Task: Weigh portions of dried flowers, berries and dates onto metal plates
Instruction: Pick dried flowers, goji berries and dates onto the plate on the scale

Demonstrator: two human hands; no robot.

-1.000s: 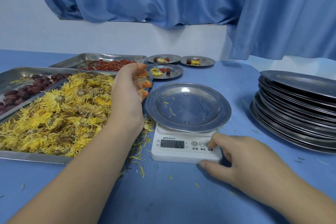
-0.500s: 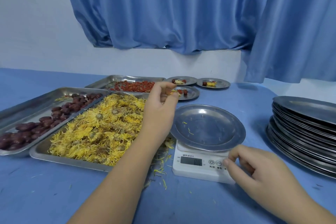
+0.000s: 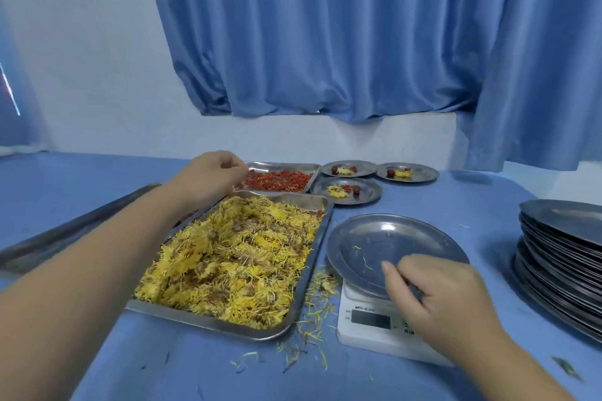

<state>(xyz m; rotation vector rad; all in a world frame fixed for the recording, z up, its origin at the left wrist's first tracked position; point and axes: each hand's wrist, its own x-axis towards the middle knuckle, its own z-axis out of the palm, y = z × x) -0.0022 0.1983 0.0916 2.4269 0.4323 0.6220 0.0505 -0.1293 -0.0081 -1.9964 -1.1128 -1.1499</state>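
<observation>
Left hand (image 3: 211,172) is reaching out over the near-left end of the berry tray (image 3: 283,166). Its grip is curling in with the fingertips (image 3: 239,169) bunching together, and honestly I can't tell if it's pinching anything. Right hand (image 3: 446,296) is hovering at the near edge of the metal plate (image 3: 407,237) that's sitting on the scale (image 3: 365,340). The thumb is lying over the rim and the other fingers are curling down in front. I can't tell whether that grip is clamping the rim or just touching it.

Biggest first for the rest:
- The blue counter (image 3: 97,361) is carrying everything, and a blue curtain (image 3: 325,42) is hanging behind.
- The flower tray (image 3: 208,319), piled with dried chrysanthemums (image 3: 234,257), is lying between the arms, just left of the scale.
- A stack of plates (image 3: 560,263) is standing well off to the right.
- A third tray (image 3: 75,234) is running along the left, with the left forearm covering most of it.
- Three filled plates (image 3: 347,198) are sitting behind the scale beside the berry tray, each holding a yellow flower and some dark red pieces.
- Loose petals (image 3: 312,319) are lying between the flower tray and the scale, and a couple are lying on the metal plate.

The scale's display (image 3: 370,319) is looking blank, and the tiny print around it is coming out too blurry to read.
</observation>
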